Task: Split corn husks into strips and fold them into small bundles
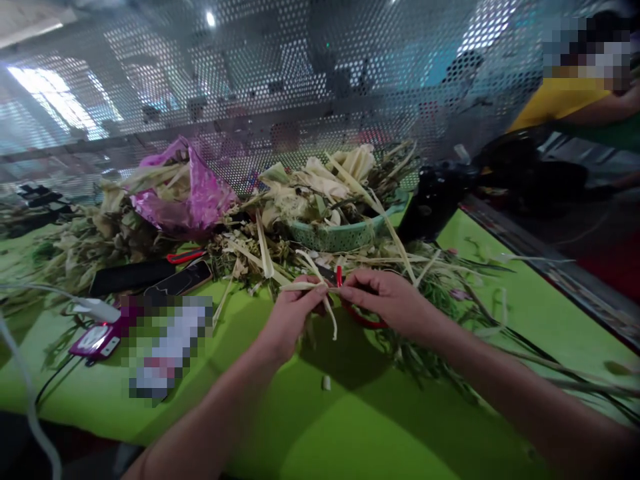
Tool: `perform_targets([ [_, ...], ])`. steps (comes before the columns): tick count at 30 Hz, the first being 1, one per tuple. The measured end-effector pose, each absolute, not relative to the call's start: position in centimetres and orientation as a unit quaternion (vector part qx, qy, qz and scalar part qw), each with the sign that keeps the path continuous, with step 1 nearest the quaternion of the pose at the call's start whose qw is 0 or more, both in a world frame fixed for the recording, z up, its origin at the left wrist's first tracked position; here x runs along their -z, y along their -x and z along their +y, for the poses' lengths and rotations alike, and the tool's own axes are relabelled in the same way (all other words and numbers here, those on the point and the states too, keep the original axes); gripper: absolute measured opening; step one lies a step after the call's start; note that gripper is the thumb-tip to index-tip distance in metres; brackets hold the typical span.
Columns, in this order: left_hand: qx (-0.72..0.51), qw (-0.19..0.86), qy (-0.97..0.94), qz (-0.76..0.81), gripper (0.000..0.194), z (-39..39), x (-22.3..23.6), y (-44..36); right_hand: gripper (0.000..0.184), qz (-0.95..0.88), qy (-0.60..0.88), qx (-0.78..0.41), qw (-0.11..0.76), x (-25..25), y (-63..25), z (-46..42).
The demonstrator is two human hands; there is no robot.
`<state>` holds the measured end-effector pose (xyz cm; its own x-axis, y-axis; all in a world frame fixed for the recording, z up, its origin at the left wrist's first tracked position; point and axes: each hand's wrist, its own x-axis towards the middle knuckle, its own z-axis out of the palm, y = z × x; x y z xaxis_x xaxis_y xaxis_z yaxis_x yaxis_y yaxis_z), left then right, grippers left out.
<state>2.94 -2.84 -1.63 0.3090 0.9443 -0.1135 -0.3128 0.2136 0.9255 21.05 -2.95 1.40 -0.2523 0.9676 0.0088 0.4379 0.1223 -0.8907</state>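
Pale dried husk strips [300,286] are pinched between the thumb and fingers of my left hand [287,323]; one narrow strip crosses the others and hangs down. My right hand [390,300] pinches an end of the husk, close beside the left fingertips. Red-handled scissors [370,322] show just behind and below my right fingers; whether that hand touches them I cannot tell. Beyond both hands stands a green basket [340,237] heaped with dried husks [325,180]. A small pale scrap [327,383] lies on the green table [300,427] below the hands.
A shiny pink bag [210,193] holds more husks at the back left, near a phone [180,281] and a red-edged tool [185,256]. Left lies a purple power strip [97,339] with cords. Green stems [430,360] spread rightward. A perforated screen [280,87] stands behind; a person [560,100] is at right.
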Motion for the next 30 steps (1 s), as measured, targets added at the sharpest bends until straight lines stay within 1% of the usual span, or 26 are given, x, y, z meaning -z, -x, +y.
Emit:
perform_targets([
  [2, -0.446, 0.689, -0.428, 0.378, 0.026, -2.9, 1.7, -2.9, 0.035, -0.684, 0.518, -0.395, 0.329, -0.9, -21.0, -2.9],
  [6, -0.425, 0.638, -0.490, 0.414, 0.034, -3.1, 1.5, -2.9, 0.033, -0.694, 0.514, -0.373, 0.340, -0.5, -20.8, -3.0],
  [10, -0.401, 0.620, -0.526, 0.422, 0.038, -3.3, 1.1, -2.9, 0.032, -0.699, 0.495, -0.397, 0.330, -0.1, -20.5, -3.2],
  [14, -0.397, 0.635, -0.516, 0.417, 0.040, -3.3, 1.2, -2.9, 0.032, -0.707, 0.458, -0.436, 0.316, 0.3, -20.4, -3.0],
  [20, -0.436, 0.673, -0.449, 0.394, 0.033, -3.5, 1.9, -2.8, 0.031, -0.712, 0.452, -0.426, 0.327, -0.2, -20.6, -3.1],
  [26, -0.439, 0.719, -0.395, 0.367, 0.028, -3.6, 1.5, -2.5, 0.032, -0.676, 0.434, -0.496, 0.328, -0.4, -20.7, -3.2],
  [30, -0.421, 0.707, -0.395, 0.408, 0.037, -3.3, 1.7, -2.7, 0.033, -0.681, 0.477, -0.446, 0.331, 0.1, -20.6, -3.1],
])
